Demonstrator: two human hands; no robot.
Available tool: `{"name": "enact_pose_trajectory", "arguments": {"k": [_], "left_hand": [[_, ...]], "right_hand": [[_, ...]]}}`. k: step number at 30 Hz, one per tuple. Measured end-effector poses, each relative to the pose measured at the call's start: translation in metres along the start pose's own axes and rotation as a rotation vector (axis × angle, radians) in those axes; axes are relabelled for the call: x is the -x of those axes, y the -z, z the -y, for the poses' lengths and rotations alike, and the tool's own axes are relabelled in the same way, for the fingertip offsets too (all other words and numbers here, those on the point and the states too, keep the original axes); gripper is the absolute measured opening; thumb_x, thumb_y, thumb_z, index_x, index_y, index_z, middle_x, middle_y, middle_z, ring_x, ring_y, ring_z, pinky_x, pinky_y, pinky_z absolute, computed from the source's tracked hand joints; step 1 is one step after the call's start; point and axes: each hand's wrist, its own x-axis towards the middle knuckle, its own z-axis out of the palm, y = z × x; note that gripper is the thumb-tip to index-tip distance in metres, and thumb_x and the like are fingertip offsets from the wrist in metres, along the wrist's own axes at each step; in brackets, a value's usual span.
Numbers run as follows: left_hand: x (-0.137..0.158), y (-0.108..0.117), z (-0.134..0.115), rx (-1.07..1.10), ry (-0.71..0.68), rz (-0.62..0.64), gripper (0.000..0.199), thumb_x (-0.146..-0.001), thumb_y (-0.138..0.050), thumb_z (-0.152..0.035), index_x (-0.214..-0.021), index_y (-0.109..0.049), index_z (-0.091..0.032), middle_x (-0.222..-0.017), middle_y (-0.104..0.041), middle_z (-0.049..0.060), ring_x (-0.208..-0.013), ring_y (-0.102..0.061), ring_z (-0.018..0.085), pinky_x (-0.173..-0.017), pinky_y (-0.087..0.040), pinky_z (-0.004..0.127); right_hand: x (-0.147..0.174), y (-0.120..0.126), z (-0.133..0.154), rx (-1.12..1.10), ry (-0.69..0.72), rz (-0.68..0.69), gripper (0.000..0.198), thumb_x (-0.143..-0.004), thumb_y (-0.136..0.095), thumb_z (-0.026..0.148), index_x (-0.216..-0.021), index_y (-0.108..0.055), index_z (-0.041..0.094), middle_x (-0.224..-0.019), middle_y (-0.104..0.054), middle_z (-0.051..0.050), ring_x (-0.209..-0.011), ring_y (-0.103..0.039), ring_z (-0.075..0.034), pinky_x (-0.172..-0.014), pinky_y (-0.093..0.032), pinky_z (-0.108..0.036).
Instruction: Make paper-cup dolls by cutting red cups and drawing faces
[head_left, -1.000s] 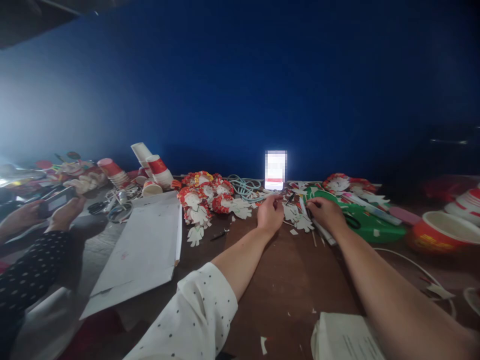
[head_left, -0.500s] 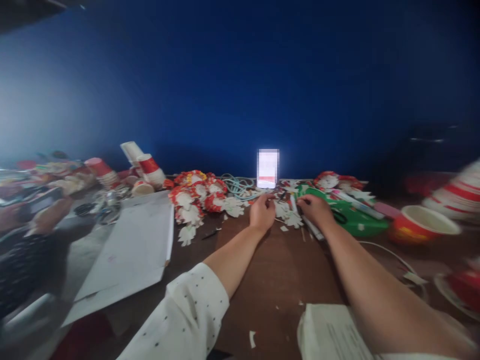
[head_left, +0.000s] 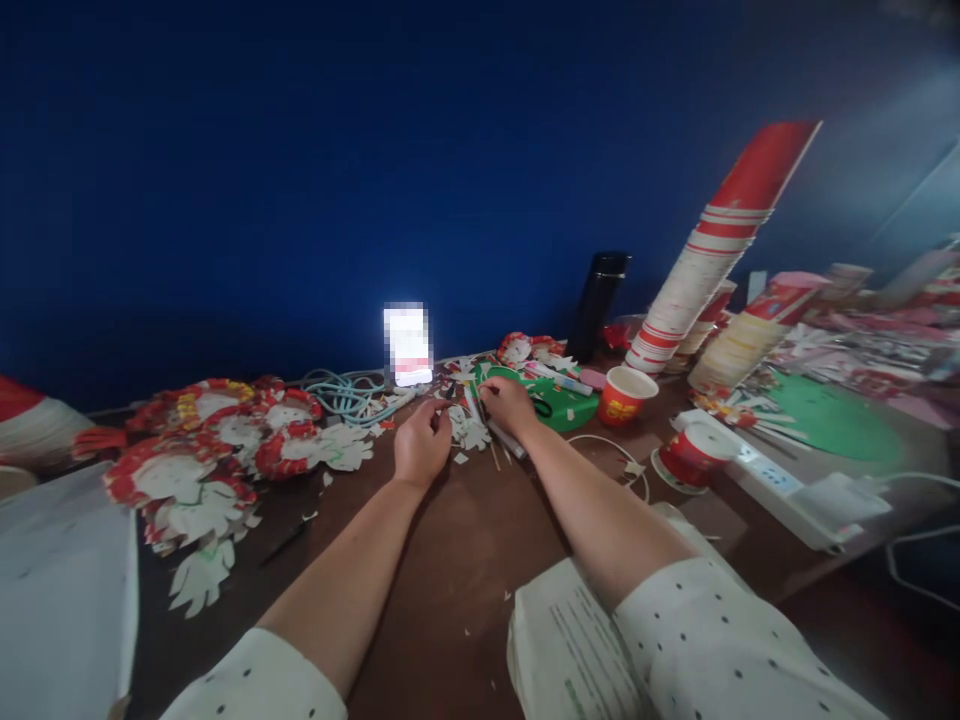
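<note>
Both arms reach out over the brown table, the hands a short way apart. My left hand [head_left: 422,442] is closed, its fingers curled toward the thumb; whatever it may hold is too small to make out. My right hand [head_left: 508,404] is pinched closed at the edge of a green sheet [head_left: 574,408], and nothing can be made out in its fingertips. White paper scraps [head_left: 470,428] lie between and beyond the hands. Just behind stands a lit phone [head_left: 409,340], its screen pixelated. Under my right wrist is a pale stick-like object [head_left: 507,438].
Left are red-and-white paper cutouts [head_left: 214,430], a pale blue cable [head_left: 345,393], a dark slim tool [head_left: 289,538] and a white board [head_left: 64,590]. Rightward stand a red cup [head_left: 628,396], a black bottle [head_left: 598,305], a tall leaning cup stack [head_left: 701,250] and a power strip [head_left: 772,485]. A printed bag [head_left: 570,640] lies in front.
My view has swung to the right, bringing the tall cup stack, black bottle and power strip into sight. The person at the left is out of view. Both hands remain closed near the scraps.
</note>
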Motion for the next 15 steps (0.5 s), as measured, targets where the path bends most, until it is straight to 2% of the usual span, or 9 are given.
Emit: {"name": "enact_pose_trajectory", "arguments": {"k": [6, 15], "left_hand": [[-0.003, 0.000, 0.001, -0.026, -0.033, 0.004, 0.028, -0.082, -0.048, -0.027, -0.100, -0.069, -0.020, -0.071, -0.065, 0.001, -0.067, -0.057, 0.015, -0.067, -0.041, 0.024], [-0.006, 0.002, 0.000, -0.070, -0.006, 0.017, 0.030, -0.083, -0.048, -0.027, -0.103, -0.068, -0.020, -0.071, -0.064, 0.002, -0.067, -0.056, 0.015, -0.066, -0.039, 0.024]], "right_hand": [[-0.001, 0.012, 0.008, 0.012, -0.018, -0.052, 0.027, -0.085, -0.046, 0.030, -0.099, -0.069, 0.025, -0.105, -0.070, -0.001, -0.097, -0.061, -0.018, -0.085, -0.044, -0.029], [-0.004, 0.022, 0.025, 0.049, 0.009, 0.084, 0.017, -0.080, -0.054, 0.029, -0.082, -0.071, 0.025, -0.093, -0.071, -0.001, -0.088, -0.061, -0.018, -0.077, -0.043, -0.026]]}}
